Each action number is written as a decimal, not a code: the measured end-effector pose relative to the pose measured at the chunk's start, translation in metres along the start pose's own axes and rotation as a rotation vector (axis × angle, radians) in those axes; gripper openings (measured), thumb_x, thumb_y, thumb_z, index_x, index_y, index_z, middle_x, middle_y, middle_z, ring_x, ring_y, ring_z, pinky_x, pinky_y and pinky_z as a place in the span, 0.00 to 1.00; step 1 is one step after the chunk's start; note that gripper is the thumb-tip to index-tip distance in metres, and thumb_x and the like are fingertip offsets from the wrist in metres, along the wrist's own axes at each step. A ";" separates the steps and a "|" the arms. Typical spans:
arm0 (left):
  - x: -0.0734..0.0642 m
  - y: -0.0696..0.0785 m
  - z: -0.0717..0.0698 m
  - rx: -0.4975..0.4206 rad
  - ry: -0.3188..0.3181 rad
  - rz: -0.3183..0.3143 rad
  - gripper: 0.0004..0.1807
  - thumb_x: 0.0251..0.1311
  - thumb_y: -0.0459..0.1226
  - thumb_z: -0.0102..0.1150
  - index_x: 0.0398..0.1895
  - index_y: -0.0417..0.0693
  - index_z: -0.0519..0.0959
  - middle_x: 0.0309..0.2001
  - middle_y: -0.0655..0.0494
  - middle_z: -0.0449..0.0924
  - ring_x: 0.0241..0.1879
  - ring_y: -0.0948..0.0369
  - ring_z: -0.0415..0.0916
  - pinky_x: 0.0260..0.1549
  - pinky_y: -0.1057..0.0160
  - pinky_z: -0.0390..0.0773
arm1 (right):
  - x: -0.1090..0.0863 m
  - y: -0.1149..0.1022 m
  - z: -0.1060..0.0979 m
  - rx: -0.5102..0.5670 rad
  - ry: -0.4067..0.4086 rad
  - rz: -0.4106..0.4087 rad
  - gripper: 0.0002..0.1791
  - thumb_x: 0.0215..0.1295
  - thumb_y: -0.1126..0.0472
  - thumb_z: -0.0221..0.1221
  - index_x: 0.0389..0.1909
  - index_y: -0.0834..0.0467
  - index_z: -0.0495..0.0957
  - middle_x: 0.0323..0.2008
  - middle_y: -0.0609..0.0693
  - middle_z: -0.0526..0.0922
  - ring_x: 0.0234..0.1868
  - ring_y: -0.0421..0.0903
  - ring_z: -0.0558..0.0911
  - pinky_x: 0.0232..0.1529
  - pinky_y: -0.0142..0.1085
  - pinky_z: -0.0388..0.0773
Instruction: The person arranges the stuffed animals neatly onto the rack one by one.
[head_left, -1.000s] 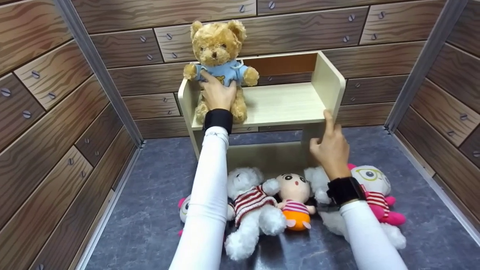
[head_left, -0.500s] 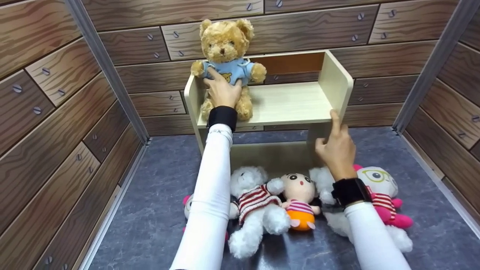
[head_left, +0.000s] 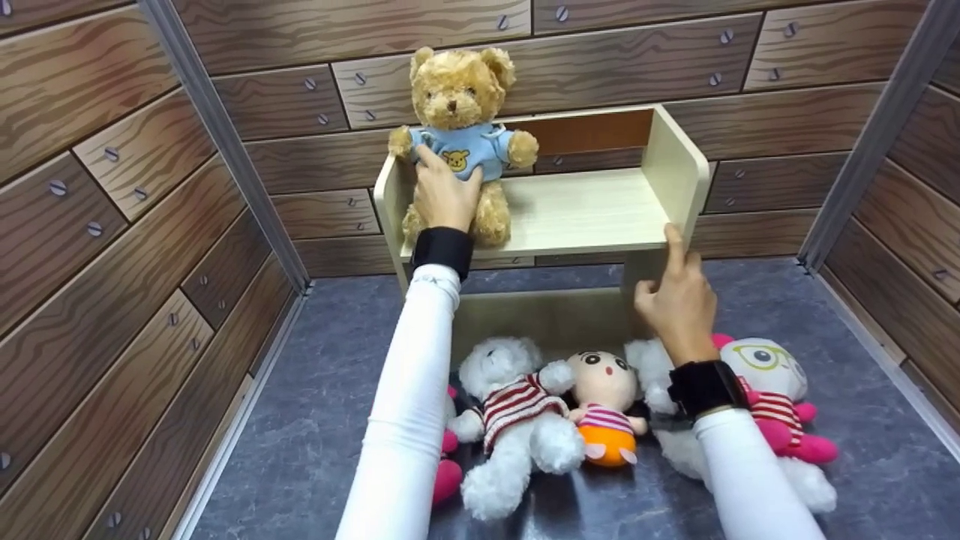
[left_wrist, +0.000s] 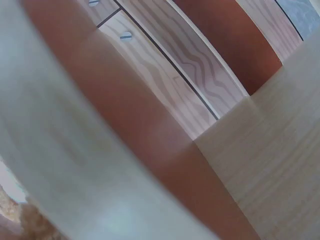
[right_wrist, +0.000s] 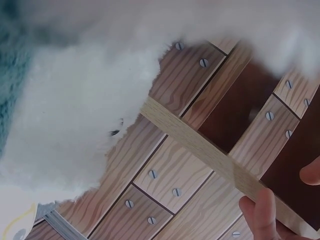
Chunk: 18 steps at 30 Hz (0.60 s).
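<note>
A tan teddy bear point(head_left: 454, 97) in a blue top sits upright at the left end of a pale wooden shelf point(head_left: 585, 206). My left hand point(head_left: 448, 195) grips its belly, thumb on one side; the other fingers are partly hidden. At the shelf's right front corner, my right hand point(head_left: 681, 300) holds the side panel, index finger pointing up along it. In the right wrist view, fingers point(right_wrist: 265, 212) lie against the pale board point(right_wrist: 200, 150). The left wrist view is mostly filled by a blurred pale panel point(left_wrist: 75, 150).
Below the shelf lie a white plush bear point(head_left: 499, 367) in a striped sweater, a doll point(head_left: 604, 379) with orange bottoms, another white plush point(head_left: 652, 375) and a pink-and-white plush point(head_left: 769, 367) with yellow glasses. Pink parts of another toy point(head_left: 447, 480) show beside the left sleeve. Wood-patterned walls point(head_left: 112, 247) enclose the area.
The whole scene has shifted slightly rightward as the head view moved. Both hands keep their places on the bear and the shelf. More pink toy shows right of the left sleeve.
</note>
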<state>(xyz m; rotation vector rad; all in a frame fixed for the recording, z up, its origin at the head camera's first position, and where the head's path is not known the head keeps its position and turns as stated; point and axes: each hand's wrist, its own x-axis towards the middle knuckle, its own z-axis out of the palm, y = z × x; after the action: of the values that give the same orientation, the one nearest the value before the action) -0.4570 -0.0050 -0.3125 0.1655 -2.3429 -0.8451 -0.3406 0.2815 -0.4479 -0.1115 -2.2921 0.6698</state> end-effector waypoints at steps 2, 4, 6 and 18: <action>-0.002 -0.001 -0.001 0.004 0.020 0.020 0.45 0.56 0.56 0.68 0.67 0.39 0.60 0.49 0.41 0.79 0.44 0.45 0.83 0.42 0.50 0.82 | 0.000 0.001 0.000 0.004 0.000 -0.003 0.48 0.51 0.66 0.60 0.75 0.48 0.54 0.43 0.73 0.74 0.29 0.72 0.78 0.27 0.63 0.76; -0.004 -0.003 -0.002 0.000 0.014 0.052 0.42 0.57 0.55 0.66 0.65 0.38 0.62 0.48 0.40 0.80 0.45 0.44 0.82 0.43 0.49 0.81 | 0.000 0.001 0.000 0.005 -0.002 -0.002 0.48 0.51 0.66 0.60 0.75 0.48 0.53 0.43 0.73 0.74 0.29 0.72 0.78 0.27 0.63 0.76; -0.006 -0.005 -0.004 -0.009 -0.004 0.094 0.40 0.58 0.54 0.65 0.64 0.37 0.64 0.47 0.38 0.81 0.46 0.43 0.82 0.45 0.49 0.80 | 0.000 0.002 -0.002 0.003 -0.007 0.000 0.48 0.51 0.66 0.60 0.76 0.48 0.53 0.43 0.73 0.73 0.29 0.72 0.78 0.27 0.63 0.76; -0.018 -0.013 -0.022 0.115 -0.239 0.230 0.38 0.57 0.59 0.55 0.63 0.42 0.72 0.55 0.39 0.80 0.56 0.41 0.72 0.63 0.45 0.65 | 0.000 0.001 0.001 0.000 -0.016 0.007 0.49 0.51 0.66 0.61 0.76 0.48 0.53 0.45 0.73 0.73 0.29 0.71 0.78 0.27 0.62 0.77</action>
<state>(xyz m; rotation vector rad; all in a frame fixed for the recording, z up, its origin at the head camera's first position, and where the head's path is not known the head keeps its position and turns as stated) -0.4307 -0.0213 -0.3174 -0.1638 -2.5727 -0.6472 -0.3410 0.2823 -0.4489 -0.1148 -2.3082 0.6761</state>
